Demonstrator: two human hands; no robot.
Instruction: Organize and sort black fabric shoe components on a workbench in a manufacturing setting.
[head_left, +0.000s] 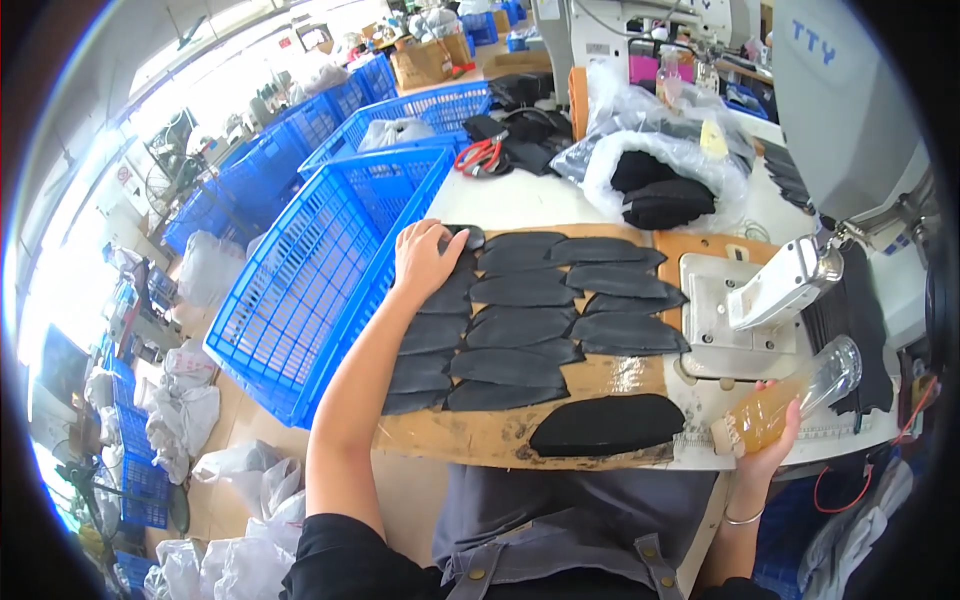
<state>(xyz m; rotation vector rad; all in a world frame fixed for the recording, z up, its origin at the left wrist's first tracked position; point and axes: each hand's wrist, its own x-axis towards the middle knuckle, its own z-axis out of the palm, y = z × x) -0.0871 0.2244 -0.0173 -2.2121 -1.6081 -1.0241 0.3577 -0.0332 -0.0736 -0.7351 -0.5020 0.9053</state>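
Rows of overlapping black leaf-shaped pieces (pixel 522 327) lie on a tan board (pixel 480 438) in front of me. My left hand (pixel 428 258) rests at the board's far left corner, thumb and fingers apart, touching the pieces there. Its fingertips are partly hidden. In my right hand (pixel 779 450), at the near right edge, is a clear plastic bottle (pixel 762 415) of amber liquid. It is tilted, with its narrower end toward the board. A single larger black piece (pixel 607 425) lies along the near edge, left of the bottle.
A blue plastic crate (pixel 290 300) stands against the left side of the table. At the back are red-handled scissors (pixel 481 157) and a plastic bag (pixel 607 165) with black pieces. A grey-white machine (pixel 785 285) with a metal arm overhangs the right side.
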